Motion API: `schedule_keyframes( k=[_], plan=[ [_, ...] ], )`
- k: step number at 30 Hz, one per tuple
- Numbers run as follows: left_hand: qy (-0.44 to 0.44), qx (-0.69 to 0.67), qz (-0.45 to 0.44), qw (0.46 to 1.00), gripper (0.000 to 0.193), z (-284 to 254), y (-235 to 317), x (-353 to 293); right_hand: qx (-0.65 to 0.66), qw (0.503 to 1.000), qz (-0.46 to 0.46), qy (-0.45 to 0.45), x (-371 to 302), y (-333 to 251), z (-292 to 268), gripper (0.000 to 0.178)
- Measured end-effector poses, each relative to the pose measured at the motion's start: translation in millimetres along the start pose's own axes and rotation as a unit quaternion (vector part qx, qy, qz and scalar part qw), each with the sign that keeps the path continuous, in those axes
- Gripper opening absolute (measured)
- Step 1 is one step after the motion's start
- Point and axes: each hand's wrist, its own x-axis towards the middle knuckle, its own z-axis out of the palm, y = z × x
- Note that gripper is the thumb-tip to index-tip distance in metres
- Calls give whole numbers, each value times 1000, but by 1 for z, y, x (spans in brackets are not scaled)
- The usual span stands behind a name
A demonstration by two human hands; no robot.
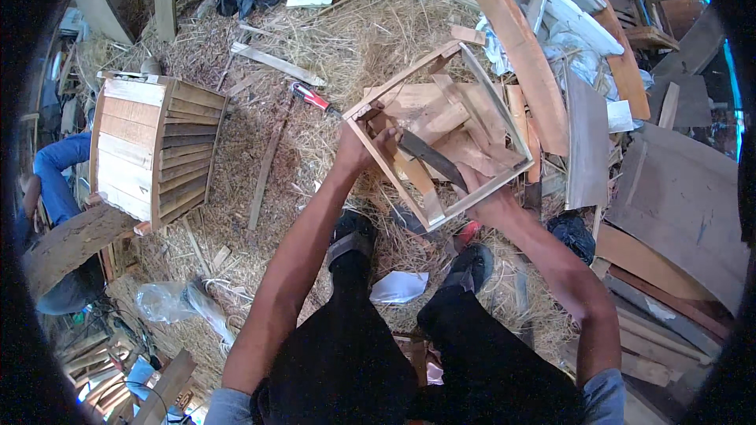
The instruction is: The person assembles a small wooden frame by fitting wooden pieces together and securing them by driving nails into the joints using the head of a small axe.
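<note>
A small open wooden frame is tilted between my two hands, above my feet. My left hand is closed at its left corner, with the fingertips reaching inside. At the near right rail, my right hand is closed round the wood, partly hidden by it. A dark, slightly curved wooden slat crosses the inside of the frame, its ends beside the fingers of both hands. How firmly each hand grips this slat is hard to tell. A red-and-black screwdriver-like tool lies beyond my left hand.
To the left stands a slatted wooden crate, with another person's blue-clad leg beside it. Long curved boards and panels lie at right. Straw and wood scraps cover the ground, with a clear plastic bag at lower left.
</note>
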Motion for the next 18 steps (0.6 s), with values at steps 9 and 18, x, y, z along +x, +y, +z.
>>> schedule_keyframes(
  k=[9,18],
  plan=[
    [28,130,75,988,54,-4,-13,2,0,1000,-28,-8,8,-7,-2,58],
    [48,91,117,988,52,-9,-30,4,10,1000,-23,-12,8,-6,11,62]
  ],
)
